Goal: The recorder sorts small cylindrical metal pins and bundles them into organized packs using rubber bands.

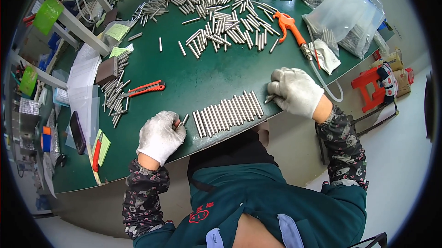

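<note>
A row of short steel pins (228, 113) lies side by side near the front edge of the green table, slightly fanned. At the row's left end my left hand (161, 138), in a white glove, is closed on a steel pin (185, 120) whose tip shows past the fingers. My right hand (295, 90), also gloved in white, is curled just beyond the row's right end. Between its thumb and fingertips a steel pin (270, 98) is partly visible. A big loose heap of similar pins (221, 29) spreads over the far part of the table.
An orange air blow gun (287, 24) with a hose lies at the right, beside a white cloth (326, 57) and plastic bags (343, 15) of pins. To the left are an orange utility knife (146, 87), more pins, a brown block (107, 71), papers and a phone (77, 133).
</note>
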Demonstrator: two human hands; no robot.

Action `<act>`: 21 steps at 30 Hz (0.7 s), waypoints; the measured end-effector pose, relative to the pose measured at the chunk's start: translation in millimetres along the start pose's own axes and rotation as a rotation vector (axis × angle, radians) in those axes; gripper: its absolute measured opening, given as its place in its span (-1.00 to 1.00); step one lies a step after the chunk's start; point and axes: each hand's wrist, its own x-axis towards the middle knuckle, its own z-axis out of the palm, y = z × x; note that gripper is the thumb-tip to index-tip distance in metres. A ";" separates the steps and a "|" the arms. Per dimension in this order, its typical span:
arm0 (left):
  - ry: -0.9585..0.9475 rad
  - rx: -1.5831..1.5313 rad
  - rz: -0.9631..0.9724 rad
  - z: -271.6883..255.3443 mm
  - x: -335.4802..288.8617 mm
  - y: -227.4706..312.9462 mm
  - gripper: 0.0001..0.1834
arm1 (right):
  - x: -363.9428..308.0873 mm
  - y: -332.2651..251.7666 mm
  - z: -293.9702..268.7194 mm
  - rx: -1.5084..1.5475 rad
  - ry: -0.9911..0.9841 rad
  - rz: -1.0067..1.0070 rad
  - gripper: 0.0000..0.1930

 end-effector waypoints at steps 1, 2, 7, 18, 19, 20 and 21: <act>0.028 -0.012 0.035 0.5 0.1 -1.7 -0.89 | -1.2 1.2 1.1 -0.029 0.024 0.129 -0.89; 0.054 -0.025 0.074 0.3 0.6 -2.9 -0.90 | -1.1 3.9 5.3 0.041 0.023 0.248 -0.90; -0.023 0.049 0.315 -11.6 7.0 -2.0 -0.87 | 6.6 -11.9 11.6 0.228 0.010 0.443 -0.82; 0.040 0.336 0.615 -17.7 4.9 0.1 -0.83 | 5.0 -20.9 6.2 0.307 -0.031 0.485 -0.79; 0.037 0.336 0.609 -17.0 4.5 -2.6 -0.83 | 4.0 -21.0 7.5 0.332 -0.003 0.482 -0.79; 0.146 0.207 0.563 -16.3 3.1 -7.7 -0.81 | 4.8 -21.8 8.6 0.341 -0.008 0.471 -0.79; 0.255 0.081 0.514 -17.1 1.7 -11.7 -0.78 | 5.4 -22.5 8.4 0.348 0.003 0.479 -0.80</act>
